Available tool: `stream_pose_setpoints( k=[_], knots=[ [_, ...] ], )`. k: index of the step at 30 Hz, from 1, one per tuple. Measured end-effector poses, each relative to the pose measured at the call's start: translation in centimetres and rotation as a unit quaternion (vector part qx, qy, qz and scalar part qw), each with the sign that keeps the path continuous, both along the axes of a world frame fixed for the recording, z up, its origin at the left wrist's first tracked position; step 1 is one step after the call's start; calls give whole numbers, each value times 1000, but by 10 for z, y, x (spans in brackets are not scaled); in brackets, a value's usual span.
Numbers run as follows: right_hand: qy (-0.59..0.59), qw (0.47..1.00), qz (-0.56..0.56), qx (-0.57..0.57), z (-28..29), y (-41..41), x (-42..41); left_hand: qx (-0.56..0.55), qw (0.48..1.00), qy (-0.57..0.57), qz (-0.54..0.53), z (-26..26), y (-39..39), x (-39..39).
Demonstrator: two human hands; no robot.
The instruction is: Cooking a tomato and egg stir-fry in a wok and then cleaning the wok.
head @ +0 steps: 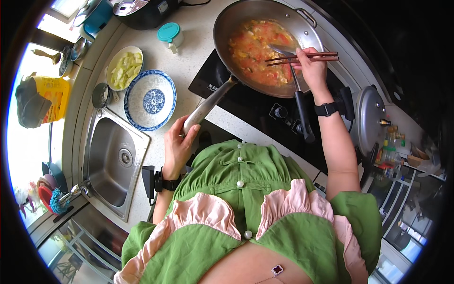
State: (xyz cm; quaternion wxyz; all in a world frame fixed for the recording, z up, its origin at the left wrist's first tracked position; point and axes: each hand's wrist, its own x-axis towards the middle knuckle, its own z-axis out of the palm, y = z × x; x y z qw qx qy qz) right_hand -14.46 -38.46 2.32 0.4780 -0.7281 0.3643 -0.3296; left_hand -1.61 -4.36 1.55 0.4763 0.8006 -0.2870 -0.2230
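Observation:
My left hand [180,140] grips the long metal handle [209,104] of a wide steel wok [227,42] resting on the black cooktop [248,103]. A soupy mix of tomato and egg [259,46] covers the wok's bottom. Over its near right side, my right hand [312,67] holds a pair of dark wooden chopsticks [326,56], their tips pointing left above the food. A spatula [299,103] with a black handle leans in the wok, passing under the chopsticks; its blade lies partly in the food. Whether my right fingers touch the spatula is hard to see.
Left of the wok stand a blue-patterned bowl [133,101], a bowl of sliced green vegetable [126,69] and a jar with a teal lid [169,32]. The steel sink [110,156] lies nearer me. A large metal lid [367,120] and several bottles [390,156] are at right.

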Motion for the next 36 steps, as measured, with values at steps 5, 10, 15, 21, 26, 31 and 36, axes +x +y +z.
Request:
stream_pose_setpoints(
  k=[5,10,15,21,26,31,36],
  knots=[
    [-71,997,-7,24,7,3,-6,50,998,25,-3,5,1,2],
    [-117,992,-48,16,30,3,-15,29,999,23,-8,0,3,3],
    [-120,991,-53,40,30,7,-12,33,999,31,-12,1,3,3],
    [-101,991,-44,80,20,11,-8,39,999,18,-19,4,1,3],
    [22,999,-2,-29,44,10,-13,22,1000,4,-15,-2,4,2],
    [82,996,22,-20,31,11,-15,-8,999,-26,-20,-6,3,2],
    [8,999,-4,51,22,11,-23,34,999,-2,-21,1,2,3]
  ],
)
